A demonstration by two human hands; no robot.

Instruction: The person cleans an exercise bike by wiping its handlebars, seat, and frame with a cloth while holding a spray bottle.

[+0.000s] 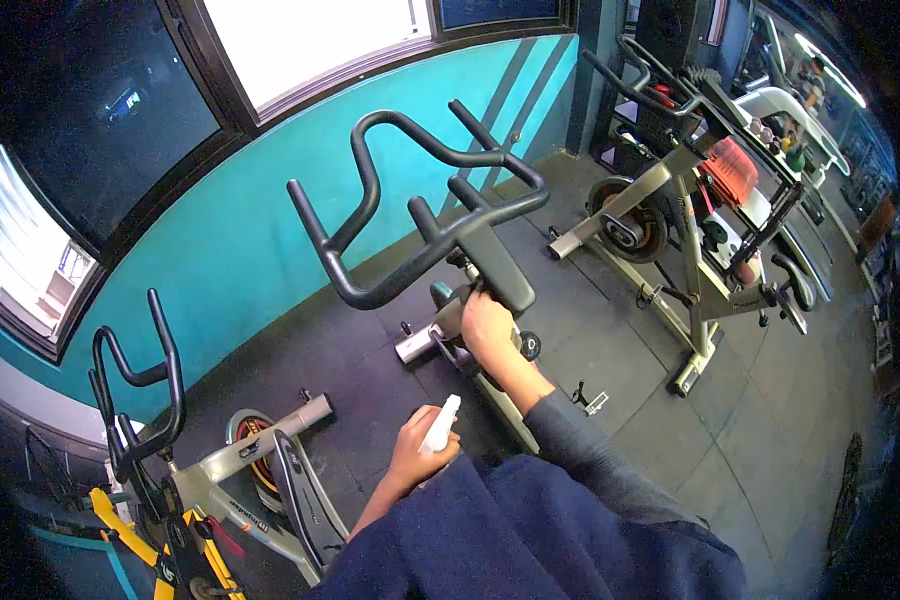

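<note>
My left hand (417,450) is closed around a spray bottle (441,425), whose white trigger head sticks up; the rest of it is hidden by the hand and the dark blue clothing. My right hand (491,327) reaches below the black handlebar (390,290) of the middle exercise bike. Its curled fingers press in by the bike's front post and flywheel cover (452,316). Whatever those fingers hold is hidden. Just above the knuckles slopes the flat black centre piece (497,265) of the handlebar.
Another exercise bike (260,455) with yellow parts near it stands at the left. More bikes (660,190) stand at the right, beside a red-orange item (732,170). A teal wall (260,215) with windows runs behind. Dark rubber tiles (660,440) cover the floor.
</note>
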